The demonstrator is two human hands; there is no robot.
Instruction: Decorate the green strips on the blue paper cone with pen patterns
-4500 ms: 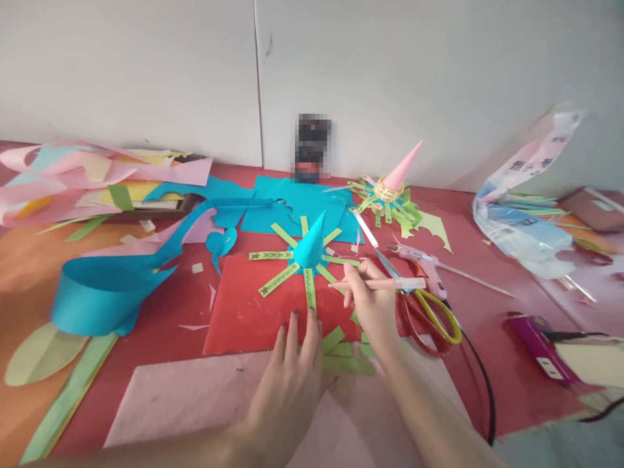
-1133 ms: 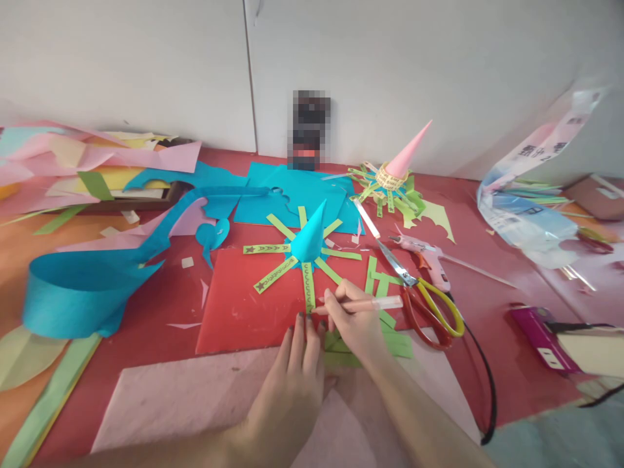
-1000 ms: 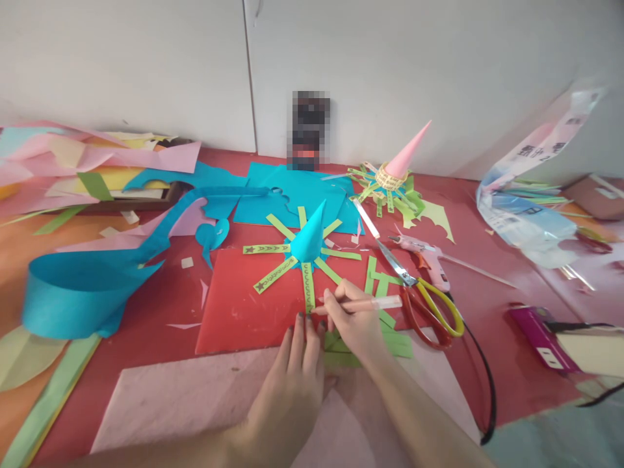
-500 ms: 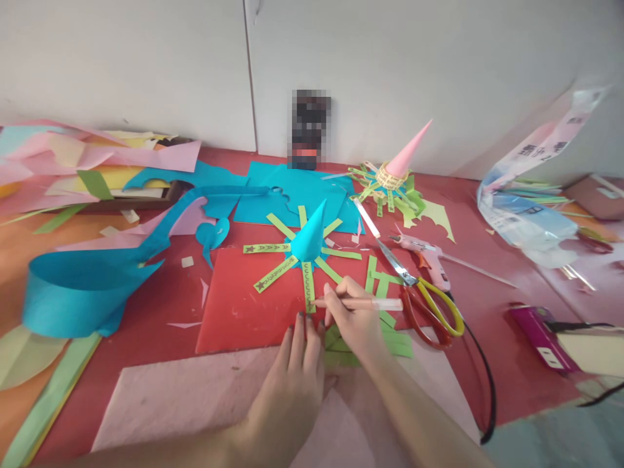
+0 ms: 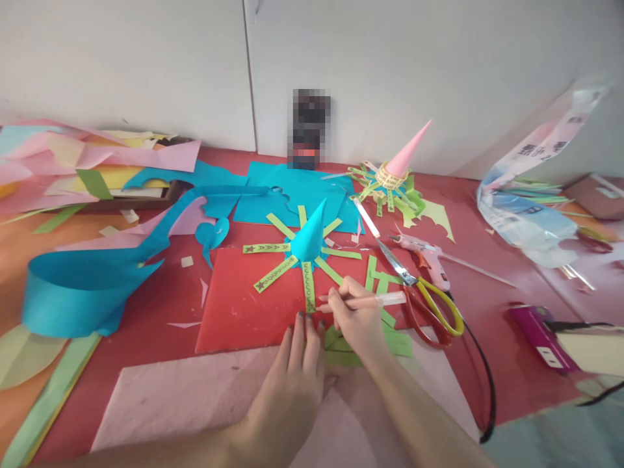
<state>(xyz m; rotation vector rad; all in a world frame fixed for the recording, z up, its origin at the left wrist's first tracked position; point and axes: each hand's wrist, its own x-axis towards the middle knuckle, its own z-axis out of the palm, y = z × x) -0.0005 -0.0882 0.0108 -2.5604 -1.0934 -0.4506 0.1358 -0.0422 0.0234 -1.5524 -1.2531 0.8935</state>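
1. Blue paper cone [image 5: 308, 239] sits mid-scene at the far edge of a red board [image 5: 238, 305], green strips [image 5: 266, 249] fanning out around it.
2. Your right hand [image 5: 358, 323] has its fingers closed around a pale pen [image 5: 371, 301], tip right by the nearest strip [image 5: 307, 283]; contact is unclear.
3. Your left hand [image 5: 290, 374] lies at that strip's near end, fingers stretched open.
4. Scissors [image 5: 414, 283] lie to your right, near a pink glue gun [image 5: 436, 263].

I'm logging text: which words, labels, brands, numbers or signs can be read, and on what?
"2" on the plastic bag; its other characters are too blurred to read.
Stars, A-like and curved marks, no readable words, on the green paper strips.
Band around the pink cone: marks too small to read.
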